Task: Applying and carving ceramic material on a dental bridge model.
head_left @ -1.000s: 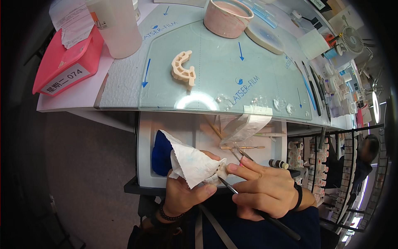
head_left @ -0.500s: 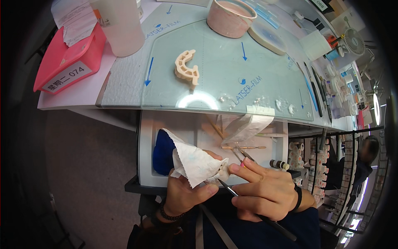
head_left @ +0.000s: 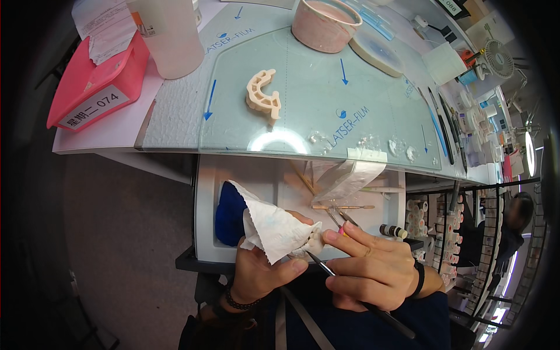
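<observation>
My left hand (head_left: 259,277) is closed around a folded white tissue (head_left: 274,230), thumb in front and a fingertip showing behind. At the tissue's right end a small off-white row of tooth shapes (head_left: 315,240) peeks out, apparently a dental piece; its rest is hidden. My right hand (head_left: 373,265) grips a slim fine-tipped brush (head_left: 388,322) with a silver ferrule and black handle, its dark tip against or very near the tooth shapes. The index finger of that hand reaches to the piece's right side. Both hands are above an open drawer (head_left: 207,256).
A blue pouch-like thing (head_left: 229,216), wooden-handled tools (head_left: 344,207) and a small dark bottle (head_left: 392,231) lie in the drawer. On the glass-topped bench sit a beige arch-shaped dental model (head_left: 262,99), a pink bowl (head_left: 324,29), a pink tray (head_left: 105,76) and a translucent bottle (head_left: 172,44).
Hardly anything differs. The handle end of the brush has shifted very slightly; both hands keep their grip and place.
</observation>
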`<state>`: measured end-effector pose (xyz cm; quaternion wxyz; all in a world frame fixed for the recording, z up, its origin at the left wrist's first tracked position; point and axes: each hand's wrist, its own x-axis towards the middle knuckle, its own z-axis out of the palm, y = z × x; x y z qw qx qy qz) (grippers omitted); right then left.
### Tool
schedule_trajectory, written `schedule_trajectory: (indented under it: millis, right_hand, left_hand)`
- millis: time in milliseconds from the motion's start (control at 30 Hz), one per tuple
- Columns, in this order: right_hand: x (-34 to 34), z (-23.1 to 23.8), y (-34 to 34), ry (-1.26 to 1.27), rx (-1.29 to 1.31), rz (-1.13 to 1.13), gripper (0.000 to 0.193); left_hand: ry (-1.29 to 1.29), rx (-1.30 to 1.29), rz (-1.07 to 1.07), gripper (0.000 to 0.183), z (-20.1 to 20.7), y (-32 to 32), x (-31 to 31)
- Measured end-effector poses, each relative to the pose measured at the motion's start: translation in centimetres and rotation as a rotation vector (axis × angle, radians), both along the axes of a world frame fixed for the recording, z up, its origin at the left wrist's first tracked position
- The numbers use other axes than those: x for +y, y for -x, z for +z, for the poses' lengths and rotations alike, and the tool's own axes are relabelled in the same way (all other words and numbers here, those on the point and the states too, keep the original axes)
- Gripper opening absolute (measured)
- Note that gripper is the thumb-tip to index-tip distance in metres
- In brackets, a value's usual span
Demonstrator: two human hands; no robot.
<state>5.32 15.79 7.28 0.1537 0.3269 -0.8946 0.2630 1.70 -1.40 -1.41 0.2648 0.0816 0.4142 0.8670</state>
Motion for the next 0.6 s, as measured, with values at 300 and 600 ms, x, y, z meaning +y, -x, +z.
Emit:
schedule_trajectory:
  millis: [300, 600]
  right_hand:
    - [1.2, 0.8, -0.3, 0.094, -0.05, -0.028, 0.019]
    - [5.6, 0.8, -2.0, 0.689, -0.861, -0.633, 0.024]
  left_hand:
    - [-0.063, 0.061, -0.012, 0.047, -0.9, 0.1, 0.0]
    - [-0.082, 0.043, 0.076, 0.052, -1.1, -0.2, 0.4]
